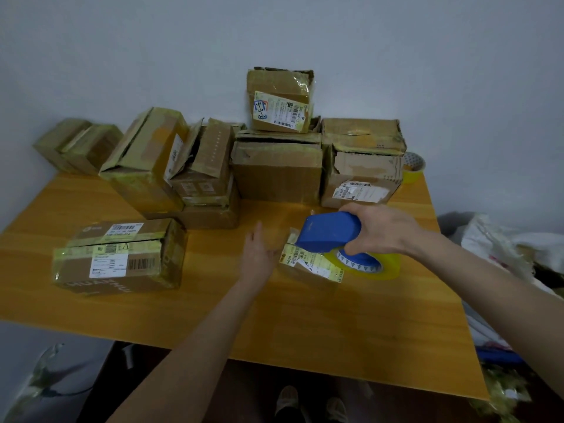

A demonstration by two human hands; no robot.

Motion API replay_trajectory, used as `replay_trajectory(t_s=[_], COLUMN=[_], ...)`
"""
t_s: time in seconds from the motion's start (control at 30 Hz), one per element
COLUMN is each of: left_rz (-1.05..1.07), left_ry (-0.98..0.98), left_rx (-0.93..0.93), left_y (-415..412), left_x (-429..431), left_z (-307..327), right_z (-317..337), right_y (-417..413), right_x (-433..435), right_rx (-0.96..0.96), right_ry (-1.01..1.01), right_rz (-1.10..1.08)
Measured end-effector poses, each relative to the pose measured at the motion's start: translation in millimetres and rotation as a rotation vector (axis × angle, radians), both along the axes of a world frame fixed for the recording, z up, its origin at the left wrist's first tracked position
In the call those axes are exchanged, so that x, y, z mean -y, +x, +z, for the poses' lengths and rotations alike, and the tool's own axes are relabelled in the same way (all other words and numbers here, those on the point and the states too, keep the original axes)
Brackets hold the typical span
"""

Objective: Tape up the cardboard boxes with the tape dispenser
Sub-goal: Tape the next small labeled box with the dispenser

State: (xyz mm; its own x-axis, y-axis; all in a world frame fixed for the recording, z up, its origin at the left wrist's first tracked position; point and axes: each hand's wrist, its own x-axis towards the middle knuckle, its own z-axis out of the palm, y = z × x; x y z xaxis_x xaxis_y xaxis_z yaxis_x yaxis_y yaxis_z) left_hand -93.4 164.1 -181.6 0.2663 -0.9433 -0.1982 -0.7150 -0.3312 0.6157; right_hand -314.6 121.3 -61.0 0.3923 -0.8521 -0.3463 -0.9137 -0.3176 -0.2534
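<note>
My right hand (380,228) grips a blue tape dispenser (331,232) with a roll of clear yellowish tape (374,267) on it. The dispenser sits over a small cardboard box (308,268) with a white and yellow label, near the middle of the table. My left hand (258,254) is just left of that box with its fingers straight; whether it touches the box I cannot tell. A taped box (119,257) with shipping labels lies at the left front of the table.
Several worn cardboard boxes (276,172) are piled along the wall at the back of the orange wooden table (305,325). A spare tape roll (413,167) stands at the back right. Bags and clutter (503,248) lie beyond the right edge.
</note>
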Motion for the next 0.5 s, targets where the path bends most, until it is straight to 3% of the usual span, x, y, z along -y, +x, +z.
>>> replay_trajectory(t_s=[0.07,0.13,0.2,0.5], left_rz=[-0.319,-0.63,-0.779,-0.691], left_ry=[-0.219,-0.22,-0.167,-0.136], left_rx=[0.114,0.281,0.404,0.544], left_y=[8.4,13.2,12.1,7.7], left_x=[-12.8,-17.2,-15.8,-9.2], left_z=[-5.2,-13.1,-17.6,-36.5], right_z=[0.8,1.8,1.7,5.2], right_y=[-2.5,-3.3,-2.9,-6.5], right_x=[0.5,0.6,-0.2,-11.1], right_rx=[0.006,0.001,-0.01,-0.021], right_ry=[0.002,0.003,-0.001,0.03], right_rz=[0.002,0.013,0.028,0.013])
